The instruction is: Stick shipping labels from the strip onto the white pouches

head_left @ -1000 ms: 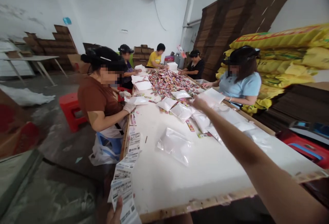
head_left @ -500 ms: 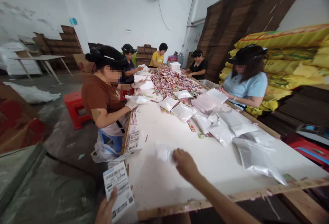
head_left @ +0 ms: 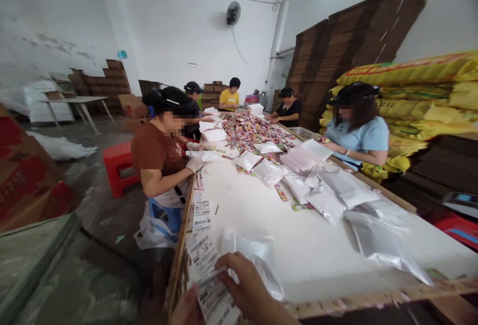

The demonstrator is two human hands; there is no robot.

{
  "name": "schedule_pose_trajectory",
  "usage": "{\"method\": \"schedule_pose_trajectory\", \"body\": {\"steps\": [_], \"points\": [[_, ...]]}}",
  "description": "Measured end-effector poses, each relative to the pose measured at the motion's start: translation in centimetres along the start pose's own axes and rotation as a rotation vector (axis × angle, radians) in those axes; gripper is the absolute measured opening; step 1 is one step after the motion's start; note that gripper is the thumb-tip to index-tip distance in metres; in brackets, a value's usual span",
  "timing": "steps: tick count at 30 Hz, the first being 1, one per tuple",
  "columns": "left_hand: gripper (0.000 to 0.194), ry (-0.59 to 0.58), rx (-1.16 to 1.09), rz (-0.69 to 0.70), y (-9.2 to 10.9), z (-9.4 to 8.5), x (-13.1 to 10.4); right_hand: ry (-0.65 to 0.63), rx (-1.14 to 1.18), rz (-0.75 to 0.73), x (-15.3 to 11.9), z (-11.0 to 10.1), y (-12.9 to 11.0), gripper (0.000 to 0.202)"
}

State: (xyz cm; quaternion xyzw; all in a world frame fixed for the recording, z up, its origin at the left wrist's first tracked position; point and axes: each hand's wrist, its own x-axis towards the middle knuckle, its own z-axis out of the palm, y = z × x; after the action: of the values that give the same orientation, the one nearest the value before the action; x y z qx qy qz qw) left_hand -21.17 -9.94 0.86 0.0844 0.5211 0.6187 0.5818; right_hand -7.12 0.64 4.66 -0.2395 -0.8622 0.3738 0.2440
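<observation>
Printed labels with barcodes (head_left: 216, 297) are gripped at the lower left edge by my left hand (head_left: 186, 307), its fingers closed and partly cut off by the frame. My right hand (head_left: 248, 282) is closed in a pinch on the upper edge of a label. Beyond it, more of the label strip (head_left: 203, 253) lies over the table edge. A silvery white plastic pouch (head_left: 257, 248) lies flat on the table just behind my right hand, partly covered by it. Further up the left edge, another label sheet (head_left: 202, 214) rests on the table.
Filled white pouches (head_left: 328, 203) are heaped along the right side of the white table (head_left: 254, 200). A pile of small colourful packets (head_left: 254, 131) covers the far part. Several co-workers sit around it, the nearest a person in brown (head_left: 157, 146) at left.
My right hand has left the pouch and come back left to the labels, pinching one. The pouch now lies flat near the front edge. My left hand with the labels has shifted right.
</observation>
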Motion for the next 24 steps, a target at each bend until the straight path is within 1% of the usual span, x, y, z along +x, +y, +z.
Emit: {"method": "schedule_pose_trajectory", "body": {"steps": [1,2,3,4,5,7,8,10,11,12,13,14,16,17,18,19,21,23,24], "points": [[0.043,-0.040,-0.117,-0.092,0.4,0.4,-0.4,-0.027,-0.029,-0.053,-0.6,0.7,0.1,0.022],[0.044,-0.049,-0.211,-0.166,0.7,0.9,-0.6,-0.060,-0.053,-0.116,-1.2,1.3,0.2,0.023],[0.043,-0.027,-0.263,-0.209,1.0,1.4,-0.7,-0.088,-0.075,-0.175,-1.7,1.5,0.0,0.021],[0.042,0.012,-0.283,-0.219,1.2,1.8,-0.5,-0.091,-0.090,-0.217,-2.2,1.4,-0.4,0.017],[0.041,0.069,-0.290,-0.194,1.2,1.9,-0.1,-0.079,-0.087,-0.240,-2.5,0.8,-1.0,0.013],[0.040,0.224,-0.300,-0.089,1.0,1.5,1.1,-0.021,0.006,-0.234,-2.4,-1.7,-2.2,0.011],[0.039,0.300,-0.310,-0.038,1.0,0.9,1.7,0.030,0.088,-0.217,-1.9,-3.5,-2.5,0.011],[0.039,0.420,-0.334,0.042,1.1,-0.6,2.8,0.228,0.260,-0.163,-0.3,-6.8,-2.1,0.011],[0.040,0.451,-0.338,0.067,1.3,-1.3,3.1,0.342,0.310,-0.117,0.7,-8.0,-1.2,0.011],[0.040,0.455,-0.337,0.078,1.5,-1.9,3.1,0.439,0.311,-0.051,1.7,-8.6,0.1,0.012],[0.039,0.450,-0.331,0.080,1.8,-2.4,3.0,0.477,0.244,0.028,2.6,-8.5,1.8,0.012],[0.038,0.418,-0.315,0.066,2.0,-2.6,2.6,0.457,0.138,0.111,3.3,-7.8,3.7,0.014],[0.035,0.292,-0.253,0.013,2.1,-2.6,1.7,0.315,-0.119,0.249,3.8,-5.1,7.4,0.021],[0.036,0.229,-0.220,-0.012,2.0,-2.4,1.1,0.263,-0.220,0.281,3.6,-3.5,9.0,0.027],[0.036,0.189,-0.189,-0.027,1.7,-2.3,0.7,0.224,-0.298,0.279,3.1,-2.0,10.3,0.034],[0.038,0.172,-0.166,-0.032,1.3,-2.2,0.3,0.187,-0.356,0.254,2.4,-0.7,11.2,0.044],[0.040,0.202,-0.148,-0.035,0.3,-2.2,0.0,0.071,-0.481,0.189,0.8,0.8,12.2,0.065],[0.043,0.231,-0.131,-0.051,-0.6,-2.4,0.2,-0.073,-0.600,0.159,-0.2,0.9,12.4,0.085],[0.045,0.240,-0.115,-0.061,-0.9,-2.5,0.5,-0.118,-0.624,0.171,-0.4,0.7,12.5,0.094]]}}
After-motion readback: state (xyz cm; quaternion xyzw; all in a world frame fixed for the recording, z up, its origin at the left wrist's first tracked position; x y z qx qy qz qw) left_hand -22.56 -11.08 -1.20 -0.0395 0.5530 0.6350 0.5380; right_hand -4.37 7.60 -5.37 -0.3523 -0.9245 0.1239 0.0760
